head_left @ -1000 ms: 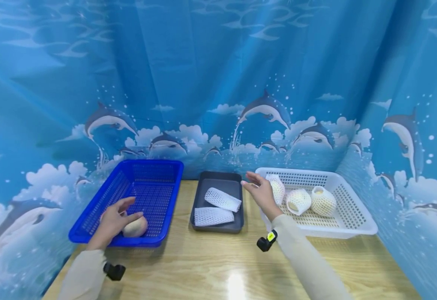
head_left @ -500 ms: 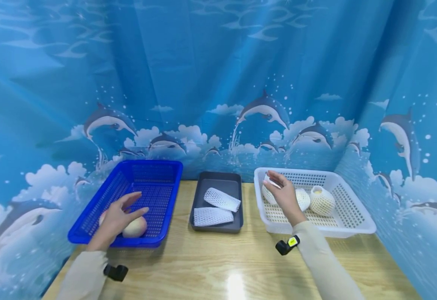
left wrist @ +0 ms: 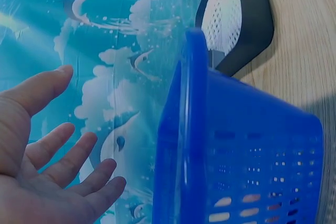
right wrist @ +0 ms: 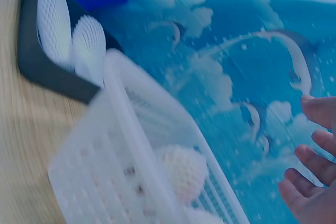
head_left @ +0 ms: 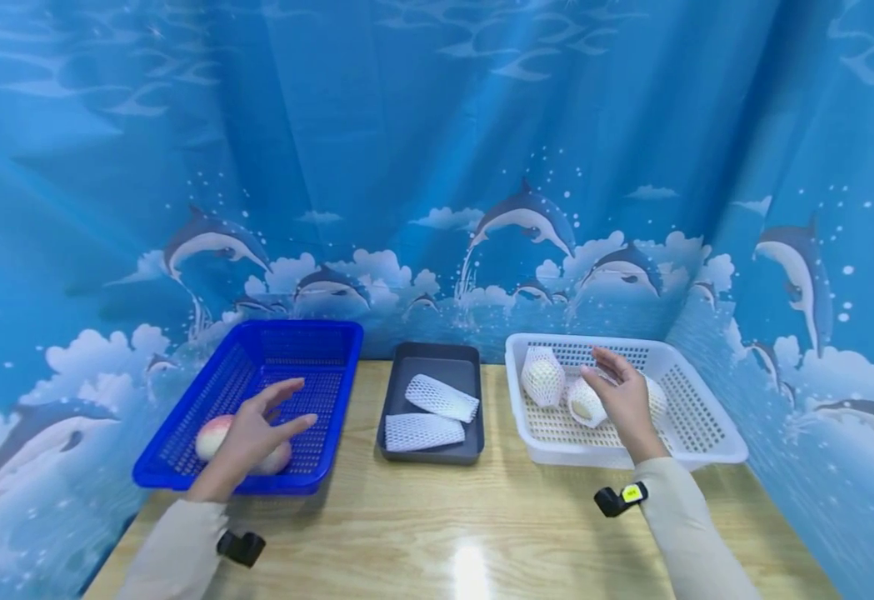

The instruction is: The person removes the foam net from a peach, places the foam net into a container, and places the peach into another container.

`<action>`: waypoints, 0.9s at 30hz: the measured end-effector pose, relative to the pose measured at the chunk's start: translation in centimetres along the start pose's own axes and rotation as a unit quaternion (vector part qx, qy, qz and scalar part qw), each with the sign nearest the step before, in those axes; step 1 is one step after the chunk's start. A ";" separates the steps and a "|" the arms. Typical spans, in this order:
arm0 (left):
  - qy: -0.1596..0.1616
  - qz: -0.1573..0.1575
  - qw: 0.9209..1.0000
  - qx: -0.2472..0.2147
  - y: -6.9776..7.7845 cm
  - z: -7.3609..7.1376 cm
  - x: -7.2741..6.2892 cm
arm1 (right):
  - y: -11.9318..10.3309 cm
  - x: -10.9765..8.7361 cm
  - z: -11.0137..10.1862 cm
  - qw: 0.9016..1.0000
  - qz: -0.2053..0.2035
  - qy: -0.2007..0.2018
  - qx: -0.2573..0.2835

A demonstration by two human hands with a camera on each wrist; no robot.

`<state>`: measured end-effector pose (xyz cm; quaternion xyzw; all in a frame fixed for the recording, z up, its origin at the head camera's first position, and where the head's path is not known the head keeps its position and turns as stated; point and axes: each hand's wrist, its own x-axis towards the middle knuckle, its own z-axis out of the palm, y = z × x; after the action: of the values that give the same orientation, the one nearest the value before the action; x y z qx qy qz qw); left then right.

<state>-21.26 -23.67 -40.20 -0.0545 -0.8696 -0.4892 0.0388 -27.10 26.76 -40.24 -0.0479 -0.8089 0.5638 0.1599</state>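
Observation:
My left hand (head_left: 257, 427) hovers over the blue basket (head_left: 303, 354), fingers spread and holding nothing. Below it lie two peaches, one pink and pale (head_left: 210, 437), the other (head_left: 277, 460) partly covered by the hand. Over the white basket (head_left: 579, 455) hangs my right hand (head_left: 624, 404), its fingers loosely bent with nothing between them. That basket contains fruits in white foam nets: one at the left (head_left: 544, 379), one in the middle (head_left: 583, 406), and one (head_left: 657, 398) mostly behind the hand. Both wrist views show the palms bare, the left (left wrist: 63, 166) and the right (right wrist: 317, 166).
Between the baskets stands a dark grey tray (head_left: 437, 360) with two foam net sleeves, one upper (head_left: 444, 397) and one lower (head_left: 423, 432). All rest on a wooden table (head_left: 407, 525). A blue dolphin-print curtain (head_left: 377, 167) rises right behind them.
My right hand has moved rightward across the white basket, uncovering the left netted fruit and covering the rightmost. My left hand has lifted slightly up and right, with its fingers spreading above the peaches.

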 end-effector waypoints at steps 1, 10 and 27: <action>-0.001 0.004 1.000 0.001 0.1 0.2 0.0 | 0.3 0.0 -0.5 1.000 0.003 0.007 -0.003; -0.008 0.021 1.000 0.008 0.7 2.3 0.0 | 2.5 0.6 -4.3 0.999 0.014 0.034 -0.036; -0.033 0.102 0.994 -0.039 1.1 7.0 -0.1 | 7.0 1.7 -8.2 0.988 0.111 -0.022 -0.106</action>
<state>-21.13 -17.12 -42.88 -0.1600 -0.8405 -0.5145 0.0579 -26.82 37.07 -43.82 -0.1412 -0.8572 0.4899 0.0724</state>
